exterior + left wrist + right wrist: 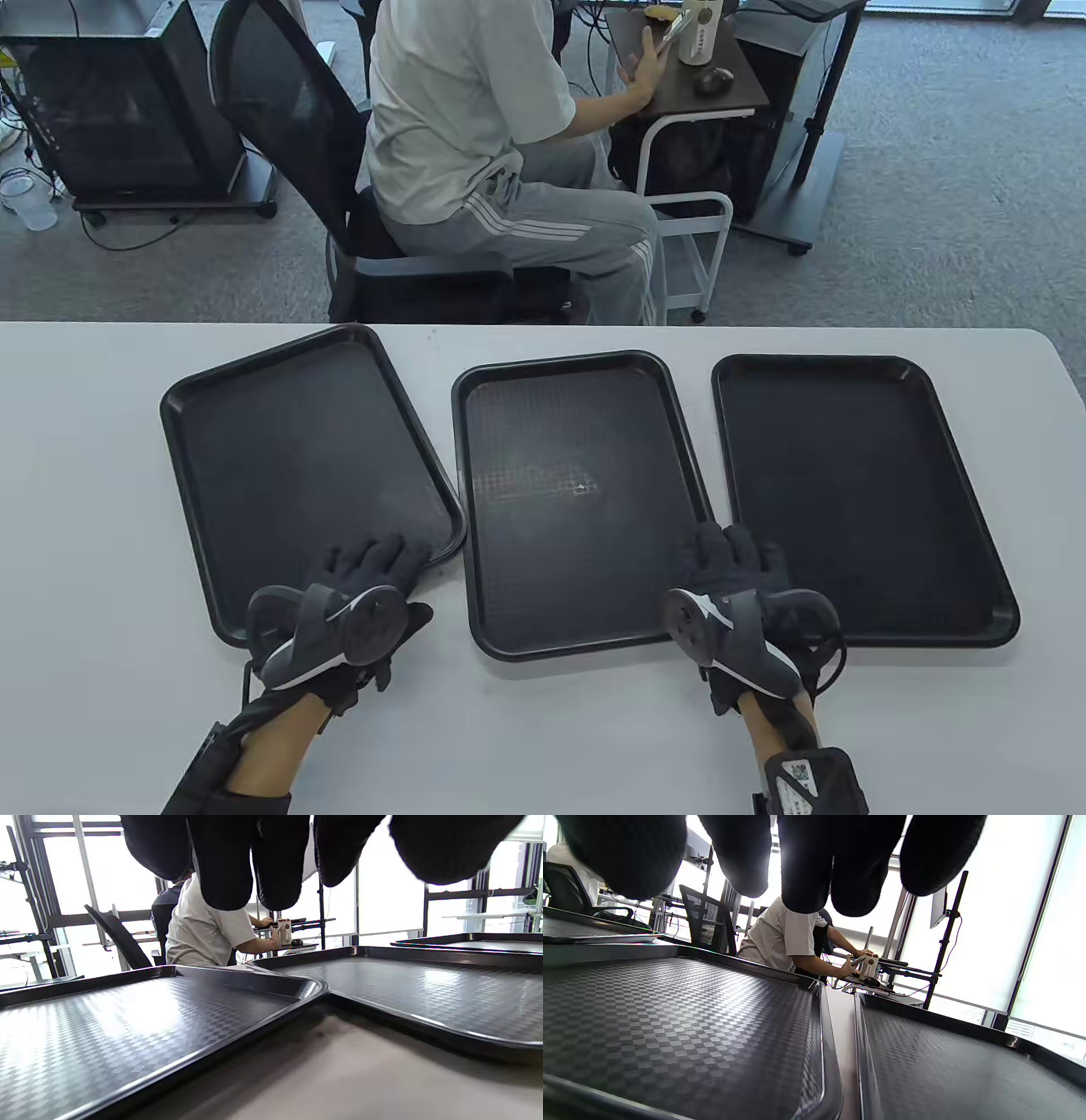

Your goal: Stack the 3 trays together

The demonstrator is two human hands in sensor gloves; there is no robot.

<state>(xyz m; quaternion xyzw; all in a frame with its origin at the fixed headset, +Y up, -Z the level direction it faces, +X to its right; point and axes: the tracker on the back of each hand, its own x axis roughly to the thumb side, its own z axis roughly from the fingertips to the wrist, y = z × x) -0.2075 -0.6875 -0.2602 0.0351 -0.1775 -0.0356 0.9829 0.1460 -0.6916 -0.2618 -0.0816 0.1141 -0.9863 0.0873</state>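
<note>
Three black trays lie flat, side by side, unstacked on the white counter [76,475]: left tray [297,467] at 9 o'clock, skewed and just beside the middle tray [577,501] at centre; right tray [857,492] at 3 o'clock, apart. Left hand [356,611] hovers over the left tray's near corner, fingers spread, gripping nothing visible. Right hand [738,603] sits above the gap between middle and right trays, likewise unclenched, likely poised to lift a rim.

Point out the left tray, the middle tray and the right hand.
left tray [297,458], table view, bare floor of the tray.
middle tray [577,492], table view, centre of its floor.
right hand [734,586], table view, back of the glove.
</note>
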